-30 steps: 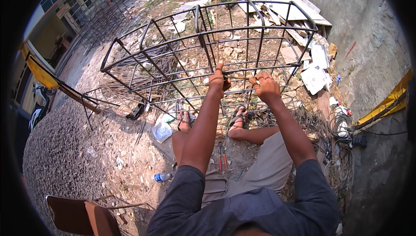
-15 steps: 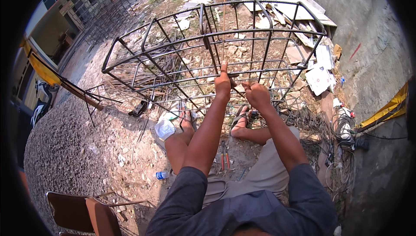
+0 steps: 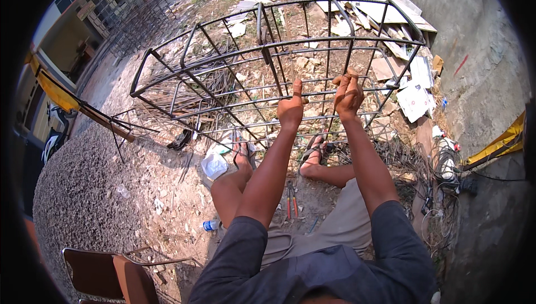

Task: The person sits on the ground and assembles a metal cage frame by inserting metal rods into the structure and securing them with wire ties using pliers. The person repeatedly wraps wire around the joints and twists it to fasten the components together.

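Note:
A long cage of bent steel reinforcing bars [image 3: 223, 55] stands in front of me. My left hand [image 3: 291, 109] is closed in a fist at its near side, thumb up, over one of the lengthwise bars. What lies inside that fist is hidden. To its right and slightly higher, my right hand [image 3: 349, 98] has its fingers curled together by the bars. Whatever they pinch is too small to make out. Red-handled pliers [image 3: 292, 200] lie on the ground between my legs, below both hands.
A gravel heap [image 3: 84, 192] rises at left, with a brown chair [image 3: 92, 273] in front. Near my left leg are a plastic bottle [image 3: 210, 225] and a white bag [image 3: 214, 166]. Scrap boards [image 3: 368, 8] lie behind the cage. Cables [image 3: 432, 214] run beside the wall [image 3: 474, 53] at right.
My right hand has moved right and up, away from my left hand, which has shifted slightly right. The thin wire-like line rising from my left hand no longer shows clearly.

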Tool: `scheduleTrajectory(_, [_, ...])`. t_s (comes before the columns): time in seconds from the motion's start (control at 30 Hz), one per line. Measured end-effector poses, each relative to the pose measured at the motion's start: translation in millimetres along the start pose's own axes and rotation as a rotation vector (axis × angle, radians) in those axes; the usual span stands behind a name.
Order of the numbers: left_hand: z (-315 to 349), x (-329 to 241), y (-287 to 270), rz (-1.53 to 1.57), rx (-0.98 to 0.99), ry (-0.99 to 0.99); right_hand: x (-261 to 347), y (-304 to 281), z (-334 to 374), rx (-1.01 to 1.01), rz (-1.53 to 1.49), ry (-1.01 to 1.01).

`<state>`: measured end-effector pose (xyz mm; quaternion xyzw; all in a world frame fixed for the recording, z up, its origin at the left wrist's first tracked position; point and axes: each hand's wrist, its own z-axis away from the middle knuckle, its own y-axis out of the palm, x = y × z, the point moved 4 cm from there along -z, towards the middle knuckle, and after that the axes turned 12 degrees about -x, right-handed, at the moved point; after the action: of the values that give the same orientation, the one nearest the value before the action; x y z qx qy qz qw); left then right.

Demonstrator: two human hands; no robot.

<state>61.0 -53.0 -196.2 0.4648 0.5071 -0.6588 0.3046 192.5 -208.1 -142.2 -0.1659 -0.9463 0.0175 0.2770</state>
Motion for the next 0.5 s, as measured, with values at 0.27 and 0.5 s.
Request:
scheduleTrajectory(0.27, [12,23,-23,0.062,0.243,0.489,-6,12,-9,0.039,-0.024,0.011])
scheduleTrajectory(0.5, [19,-38,-83,-0.320,0.052,0.871,-12,18,-8,0.060,0.014,0.047])
